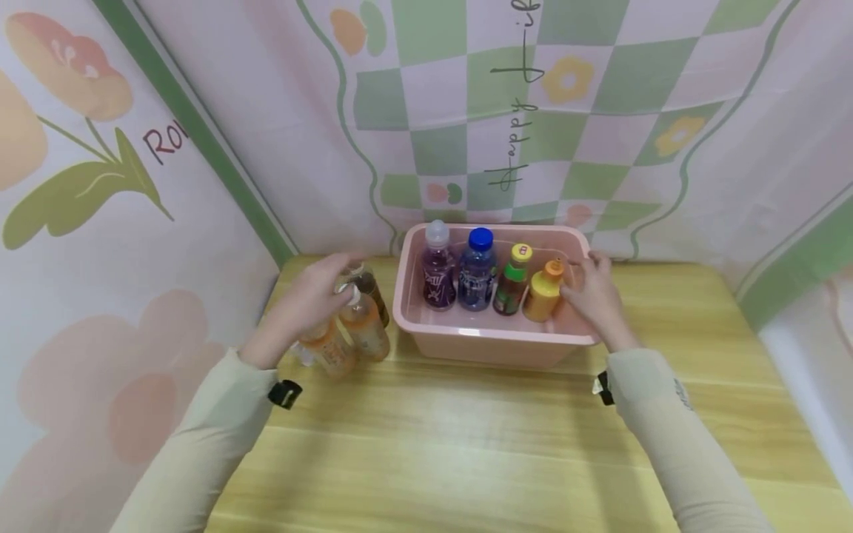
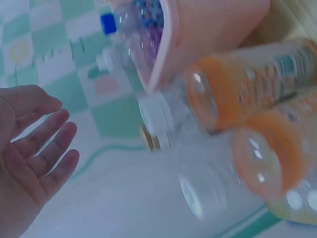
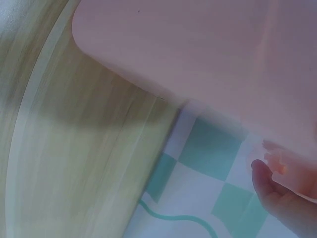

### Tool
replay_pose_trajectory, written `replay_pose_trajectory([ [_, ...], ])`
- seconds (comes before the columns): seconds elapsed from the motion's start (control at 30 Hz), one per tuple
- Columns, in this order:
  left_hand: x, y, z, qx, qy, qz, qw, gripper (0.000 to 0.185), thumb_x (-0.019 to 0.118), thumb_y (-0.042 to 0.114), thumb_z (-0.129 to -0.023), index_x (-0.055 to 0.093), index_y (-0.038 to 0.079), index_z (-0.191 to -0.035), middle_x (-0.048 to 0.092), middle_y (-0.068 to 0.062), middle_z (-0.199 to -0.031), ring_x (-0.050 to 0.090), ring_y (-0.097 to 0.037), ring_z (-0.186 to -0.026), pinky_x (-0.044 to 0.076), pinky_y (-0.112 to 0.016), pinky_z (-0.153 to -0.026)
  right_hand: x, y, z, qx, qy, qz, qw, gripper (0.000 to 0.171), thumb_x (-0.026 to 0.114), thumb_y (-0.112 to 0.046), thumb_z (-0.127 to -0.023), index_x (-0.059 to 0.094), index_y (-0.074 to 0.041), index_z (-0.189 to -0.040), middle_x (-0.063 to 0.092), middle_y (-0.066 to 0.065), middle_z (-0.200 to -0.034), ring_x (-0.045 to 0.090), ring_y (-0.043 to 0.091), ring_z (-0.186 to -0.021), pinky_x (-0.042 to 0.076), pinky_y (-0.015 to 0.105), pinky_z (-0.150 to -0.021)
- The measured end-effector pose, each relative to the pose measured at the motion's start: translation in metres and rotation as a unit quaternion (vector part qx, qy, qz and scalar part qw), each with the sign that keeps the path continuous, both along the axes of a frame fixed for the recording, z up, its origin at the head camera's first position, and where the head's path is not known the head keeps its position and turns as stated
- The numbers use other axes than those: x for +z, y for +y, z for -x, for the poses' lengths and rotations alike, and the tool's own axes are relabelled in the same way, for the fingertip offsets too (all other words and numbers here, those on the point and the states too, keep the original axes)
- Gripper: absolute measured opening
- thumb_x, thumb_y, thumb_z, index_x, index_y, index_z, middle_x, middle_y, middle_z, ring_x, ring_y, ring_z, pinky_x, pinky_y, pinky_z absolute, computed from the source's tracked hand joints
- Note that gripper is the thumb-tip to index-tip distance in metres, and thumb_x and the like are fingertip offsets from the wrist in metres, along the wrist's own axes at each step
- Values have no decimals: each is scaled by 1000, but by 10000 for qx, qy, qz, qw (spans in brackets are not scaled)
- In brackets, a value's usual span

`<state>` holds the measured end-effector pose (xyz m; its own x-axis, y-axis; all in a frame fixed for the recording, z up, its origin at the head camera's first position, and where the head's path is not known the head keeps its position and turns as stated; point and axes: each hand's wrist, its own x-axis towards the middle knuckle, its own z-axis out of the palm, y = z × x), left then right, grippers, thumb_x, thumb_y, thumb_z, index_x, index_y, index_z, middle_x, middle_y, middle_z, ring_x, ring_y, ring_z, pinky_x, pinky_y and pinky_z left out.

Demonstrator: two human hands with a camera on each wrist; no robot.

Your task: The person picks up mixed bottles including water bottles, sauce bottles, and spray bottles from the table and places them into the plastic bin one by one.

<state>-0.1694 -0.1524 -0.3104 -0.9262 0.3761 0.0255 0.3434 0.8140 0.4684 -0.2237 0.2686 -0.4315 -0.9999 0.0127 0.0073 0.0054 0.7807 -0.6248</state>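
Note:
My left hand (image 1: 308,297) hovers over a cluster of bottles left of the pink bin (image 1: 493,349). In the left wrist view that hand (image 2: 35,153) has its fingers loosely spread, apart from the white caps. The cluster has two bottles of orange drink (image 1: 369,337) and a dark bottle (image 1: 381,302) behind them. With my right hand (image 1: 596,300) I grip the bin's right rim, thumb on the inner side. Inside the bin stand a purple bottle (image 1: 438,280), a blue-capped bottle (image 1: 477,275), a green-necked bottle with a yellow cap (image 1: 511,287) and a yellow bottle (image 1: 543,295).
The bin stands on a wood-grain table (image 1: 426,451), close to its back edge. Behind it hangs a green-and-white checked cloth (image 1: 493,89). A flowered cloth (image 1: 80,296) borders the table's left side.

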Motion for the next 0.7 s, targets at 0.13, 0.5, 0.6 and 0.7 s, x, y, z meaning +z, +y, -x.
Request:
replay_pose_trajectory([
  [0.13,-1,-24,-3,288,-67,-93,9995,50,55,0,-88,45,2,-137,57,-20,-132,57,-37,-116,49,-51,-98,-2,1,0,1,60,0,10000,60,59,-7,-83,38,12,-136,10,34,-152,36,63,-121,35,71,-99],
  [0.5,-19,-59,-14,378,-309,-394,9980,52,55,0,-88,42,-1,-138,54,-27,-132,54,-44,-117,49,-56,-95,-1,1,0,22,48,-16,10000,60,58,-7,-84,38,12,-136,9,35,-152,35,64,-122,34,71,-100],
  [0.6,-22,-64,-17,423,-383,-395,9976,52,55,2,-89,41,0,-139,54,-27,-132,53,-45,-118,48,-58,-95,-1,1,0,30,33,0,10000,60,58,-7,-83,37,13,-136,8,35,-152,35,64,-122,35,71,-100],
  [0.7,-24,-67,-19,430,-411,-376,9975,52,57,4,-89,41,-1,-139,54,-28,-131,52,-46,-118,48,-59,-95,-1,1,-1,30,18,16,10000,60,58,-7,-84,37,13,-136,7,34,-153,35,64,-121,36,71,-99],
])
